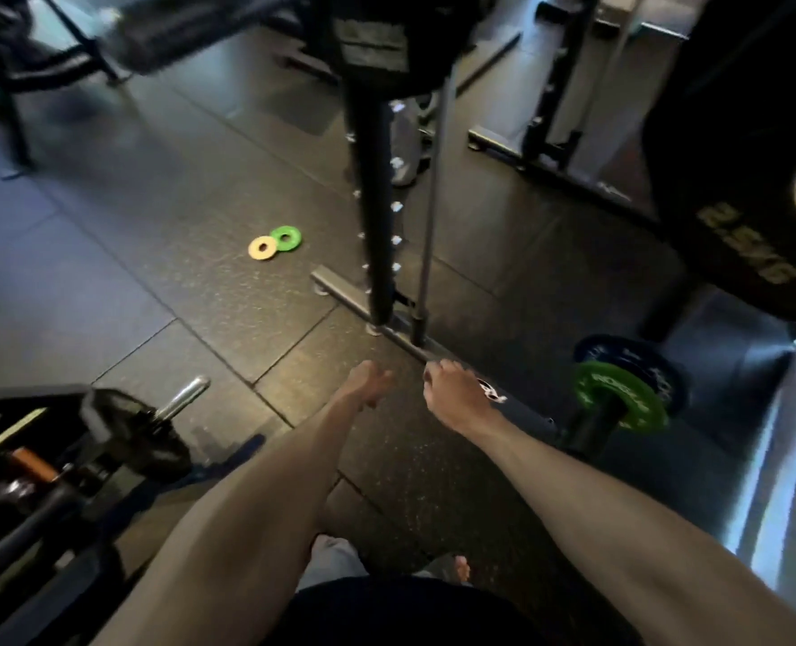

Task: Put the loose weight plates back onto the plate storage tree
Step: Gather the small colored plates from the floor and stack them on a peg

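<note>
**Two small plates loose on the floor, both hands reaching low**

The small yellow plate (263, 248) and the small green plate (285, 238) lie flat on the dark rubber floor (130, 216), touching each other at the edge. They are to the left of the black rack upright (371, 202) and well apart from both hands.

Both bare arms stretch forward and down. The left hand (368, 382) hangs over the floor with its fingers loosely extended and close together, and it holds nothing. The right hand (454, 394) is just beside it, knuckles up and fingers curled downward. It is over the dark base bar (354, 300), which runs along the floor from the upright toward the right. Whether the fingers grip this bar or only hover above it, I cannot tell, because the palm side is hidden.

To the right of the right hand, a larger green plate (619, 394) stands on a dark peg (587, 426), with a blue plate (629, 359) directly behind it. Above them — very near the camera — a big black plate (736, 156) with pale lettering fills the upper right corner.

At lower left, a shiny barbell sleeve (184, 397) points up out of dark, blurred equipment.
</note>
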